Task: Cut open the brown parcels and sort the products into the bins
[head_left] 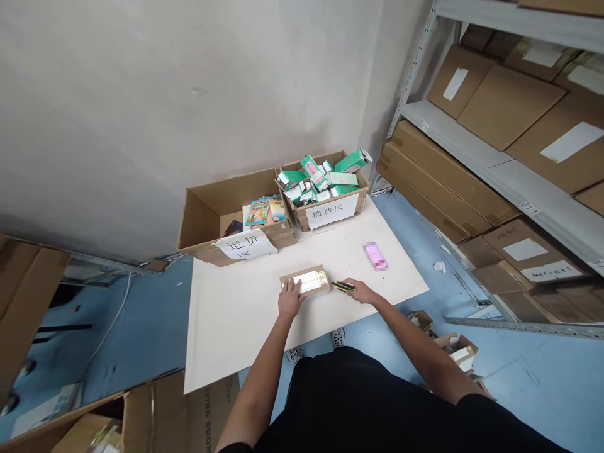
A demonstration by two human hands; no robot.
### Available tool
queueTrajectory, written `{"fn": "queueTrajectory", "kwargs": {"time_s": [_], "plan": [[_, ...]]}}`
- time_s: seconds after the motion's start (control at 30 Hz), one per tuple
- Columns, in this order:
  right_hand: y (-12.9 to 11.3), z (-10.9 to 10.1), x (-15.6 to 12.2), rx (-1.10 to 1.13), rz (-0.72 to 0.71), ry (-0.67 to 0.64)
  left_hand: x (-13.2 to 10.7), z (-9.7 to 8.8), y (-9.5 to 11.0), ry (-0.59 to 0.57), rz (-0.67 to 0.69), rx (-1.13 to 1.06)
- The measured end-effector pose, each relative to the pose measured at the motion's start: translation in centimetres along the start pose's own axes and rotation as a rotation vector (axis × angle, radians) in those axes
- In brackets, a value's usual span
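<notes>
A small brown cardboard box (313, 279) with a white label and clear tape lies on the white table (236, 314). My left hand (289, 298) rests on the box's left end, fingers spread over its top. In my right hand (360, 291) is a black and yellow utility knife (343, 286), wrapped by the fingers. Its tip points left at the box's right end; whether it touches is too small to tell. A pink item (375, 256), blurred by pixelation, lies beyond the right hand.
At the table's back stand an open carton (202, 217) with colourful packets and another carton (302, 217) heaped with green-and-white boxes. Shelving (453, 135) full of cartons rises at the right. More cartons (136, 409) stand at lower left, and small boxes (460, 352) sit on the floor.
</notes>
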State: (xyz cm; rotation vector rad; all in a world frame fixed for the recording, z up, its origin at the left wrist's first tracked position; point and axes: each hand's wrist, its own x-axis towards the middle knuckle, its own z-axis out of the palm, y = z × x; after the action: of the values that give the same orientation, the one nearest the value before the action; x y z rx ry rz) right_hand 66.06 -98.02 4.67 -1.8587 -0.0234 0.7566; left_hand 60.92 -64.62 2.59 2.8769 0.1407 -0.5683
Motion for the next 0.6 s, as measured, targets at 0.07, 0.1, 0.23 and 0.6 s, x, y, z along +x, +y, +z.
{"fn": "queueTrajectory", "kwargs": {"time_s": [0.07, 0.1, 0.23, 0.6], "plan": [[0.4, 1.0, -0.1, 0.039, 0.004, 0.156, 0.8, -1.4, -0.1, -0.003, 0.013, 0.003], [0.5, 2.2, 0.1, 0.045, 0.018, 0.232, 1.2, -2.1, -0.2, -0.005, 0.022, -0.002], [0.4, 9.0, 1.6, -0.074, 0.082, 0.324, 2.4, -4.4, -1.1, -0.07, 0.027, -0.001], [-9.4, 10.3, 12.6, -0.369, 0.182, 0.367, -3.6, 0.1, 0.7, -0.072, 0.067, 0.106]]}}
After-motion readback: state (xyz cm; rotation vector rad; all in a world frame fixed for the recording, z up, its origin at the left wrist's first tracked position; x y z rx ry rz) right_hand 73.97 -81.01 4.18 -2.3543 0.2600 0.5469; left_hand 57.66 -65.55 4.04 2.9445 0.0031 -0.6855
